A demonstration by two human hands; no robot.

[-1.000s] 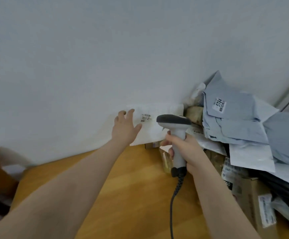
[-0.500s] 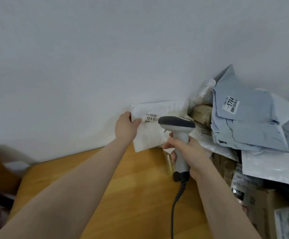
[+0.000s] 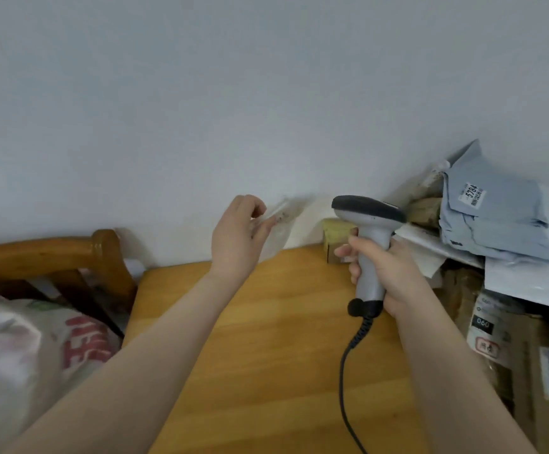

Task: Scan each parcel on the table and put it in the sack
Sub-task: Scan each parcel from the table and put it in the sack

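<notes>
White parcel (image 3: 284, 229) pinched in the left hand (image 3: 238, 237), scanner (image 3: 368, 224) gripped in the right hand (image 3: 389, 273)

The left hand is raised over the far edge of the wooden surface (image 3: 283, 339), close to the pale wall (image 3: 234, 93). Its fingers curl round the edge of the white parcel, a thin, flat bag that is blurred, so its label cannot be read. The parcel hangs from the hand with its lower part near the surface's far edge; whether it touches the wood cannot be told.

The right hand is wrapped round the handle of the grey scanner and holds it upright. The scanner's dark head points left, towards the parcel but apart from it. A black coiled cable (image 3: 348, 365) runs from the foot of the handle down over the surface towards the camera.

Just behind the scanner a small yellowish box (image 3: 335, 235) stands against the wall. To the right, more parcels lie in a pile: a blue-grey mailer (image 3: 502, 224) with a label reading 5784 sits on top, white mailers (image 3: 525, 283) lie beneath it, and a cardboard box (image 3: 529, 365) with labels lies nearest the camera.

The sack (image 3: 20, 348), white with red print, sits low at the left beside the surface, in front of a wooden frame (image 3: 53, 253)
</notes>
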